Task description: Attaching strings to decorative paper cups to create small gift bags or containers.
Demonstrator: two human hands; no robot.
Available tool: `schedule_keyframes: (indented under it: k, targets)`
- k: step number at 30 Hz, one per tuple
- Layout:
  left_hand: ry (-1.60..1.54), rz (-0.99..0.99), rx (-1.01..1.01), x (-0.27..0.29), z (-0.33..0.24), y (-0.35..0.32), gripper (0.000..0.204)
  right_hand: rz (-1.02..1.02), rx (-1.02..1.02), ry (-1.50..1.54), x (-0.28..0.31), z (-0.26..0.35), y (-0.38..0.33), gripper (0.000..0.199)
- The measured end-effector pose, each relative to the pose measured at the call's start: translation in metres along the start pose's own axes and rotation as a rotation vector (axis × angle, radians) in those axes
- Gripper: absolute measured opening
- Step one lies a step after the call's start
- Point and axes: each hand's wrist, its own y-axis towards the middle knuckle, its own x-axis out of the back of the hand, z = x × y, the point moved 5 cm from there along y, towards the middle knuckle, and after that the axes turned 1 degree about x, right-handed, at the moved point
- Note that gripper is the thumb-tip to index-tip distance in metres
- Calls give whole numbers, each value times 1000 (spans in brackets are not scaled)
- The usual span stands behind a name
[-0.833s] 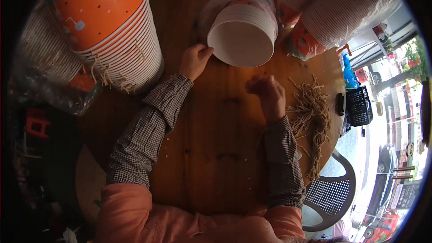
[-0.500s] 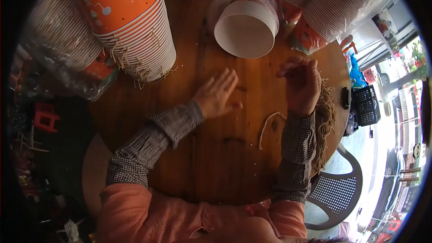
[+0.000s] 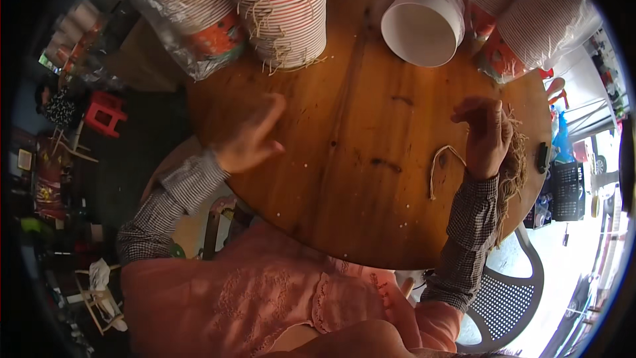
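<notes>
A left hand (image 3: 248, 138) spreads, blurred, and the right hand (image 3: 489, 138) half-curls by frayed twine (image 3: 515, 174); nested paper tubs (image 3: 295, 16) top a round wooden table (image 3: 351, 132), perforated chair (image 3: 509, 307) alongside.

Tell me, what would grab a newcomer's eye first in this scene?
Probably the tall stack of nested orange-and-white tubs toward the table's far left, with loose strands dangling from its side. To its right, the round mouth of a white tub faces the viewer near the far edge of the wooden table. Then come the blurred left hand at the left and, at the right edge, a shaggy tan bundle beside the right hand.
</notes>
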Motion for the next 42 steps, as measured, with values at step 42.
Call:
schedule_keyframes:
  k: [42]
  targets:
    - [41,245,-540,-152,-177,154,82,-334,-132,-176,92,-72,-31,49]
